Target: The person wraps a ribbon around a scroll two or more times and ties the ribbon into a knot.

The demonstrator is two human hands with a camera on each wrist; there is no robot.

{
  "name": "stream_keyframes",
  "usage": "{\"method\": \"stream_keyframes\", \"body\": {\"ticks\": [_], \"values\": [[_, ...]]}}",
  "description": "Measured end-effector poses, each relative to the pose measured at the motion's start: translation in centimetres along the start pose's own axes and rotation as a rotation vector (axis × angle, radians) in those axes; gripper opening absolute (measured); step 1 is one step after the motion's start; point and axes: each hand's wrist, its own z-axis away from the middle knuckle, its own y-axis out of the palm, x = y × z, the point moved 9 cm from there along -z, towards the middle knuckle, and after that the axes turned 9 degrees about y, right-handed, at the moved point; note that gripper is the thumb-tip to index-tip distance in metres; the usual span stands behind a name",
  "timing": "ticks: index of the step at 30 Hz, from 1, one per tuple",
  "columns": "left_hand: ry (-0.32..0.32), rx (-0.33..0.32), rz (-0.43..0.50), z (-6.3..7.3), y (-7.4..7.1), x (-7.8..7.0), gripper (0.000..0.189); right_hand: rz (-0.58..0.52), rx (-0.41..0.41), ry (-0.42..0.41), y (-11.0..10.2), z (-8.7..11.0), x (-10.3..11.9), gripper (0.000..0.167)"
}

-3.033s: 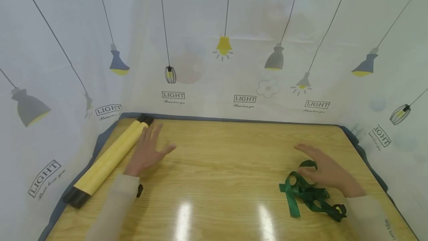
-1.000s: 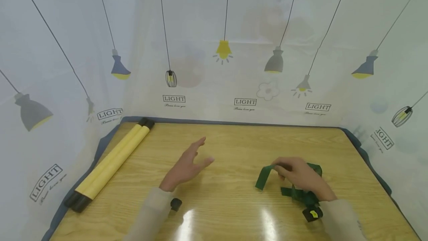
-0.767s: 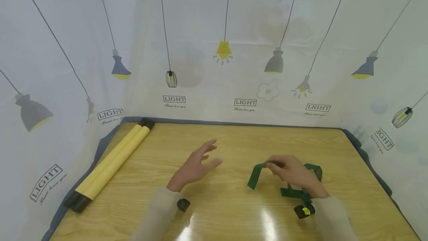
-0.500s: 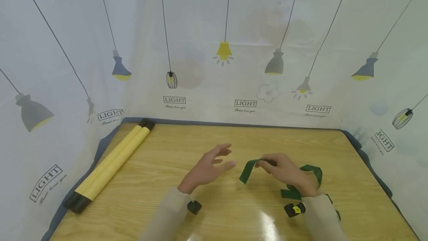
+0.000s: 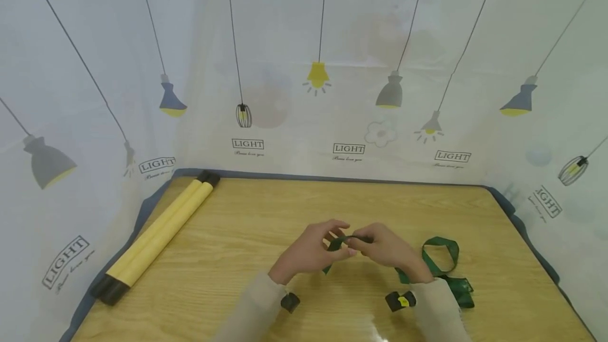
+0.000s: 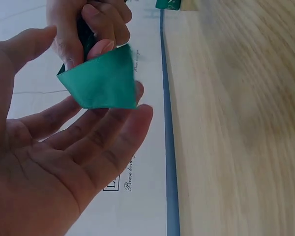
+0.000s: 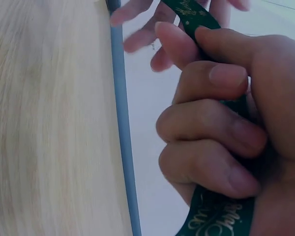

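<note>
A dark green ribbon (image 5: 462, 288) with gold lettering runs from a loose heap at the table's right up to the hands. My right hand (image 5: 387, 249) pinches it near one end between thumb and forefinger. In the right wrist view the other fingers curl round its length (image 7: 214, 216). The free end (image 6: 103, 81) sticks out past the fingertips and droops. Around that end stands my left hand (image 5: 306, 249), its thumb apart and its fingers loosely extended. In the left wrist view the ribbon end lies before those fingers, and no pinch by them shows.
Two yellow rolls (image 5: 159, 236) with black ends lie side by side along the left table edge. The wood-grain table (image 5: 266, 205) is bordered by white curtains (image 5: 294, 110) printed with lamps. Small dark devices (image 5: 290, 302) sit at both wrists.
My right hand has taken hold of the ribbon from the heap and carried its end leftward. My left hand has moved right, from beside the yellow rolls to the ribbon's end.
</note>
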Motion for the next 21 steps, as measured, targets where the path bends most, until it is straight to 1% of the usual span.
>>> {"method": "stream_keyframes", "body": {"ticks": [1,4,6,8,11,15,19,21], "values": [[0.006,0.003,-0.005,0.0,0.1,-0.1,0.056,0.001,0.003,0.005,0.1,0.0,0.0,0.029],[0.042,0.009,-0.04,0.1,0.1,-0.4,0.039,0.019,0.016,0.007,0.3,0.1,0.0,0.03],[0.054,0.012,-0.039,0.2,0.1,-0.4,0.028,0.03,0.027,0.008,0.4,0.1,0.0,0.031],[0.061,0.016,-0.038,0.3,0.0,-0.4,0.022,0.041,0.036,0.009,0.6,0.1,0.0,0.033],[0.043,0.026,-0.008,0.4,0.0,-0.2,0.022,0.042,0.049,0.022,0.7,0.1,-0.2,0.034],[0.031,0.046,-0.005,0.5,-0.2,0.1,0.026,0.038,0.059,0.039,0.4,0.2,-0.4,0.035],[0.024,0.058,0.001,0.7,-0.7,0.5,0.029,0.02,0.075,0.045,0.2,0.5,-0.6,0.036],[0.032,0.055,0.0,0.7,-1.0,0.7,0.029,0.024,0.074,0.045,0.0,0.6,-0.7,0.036]]}}
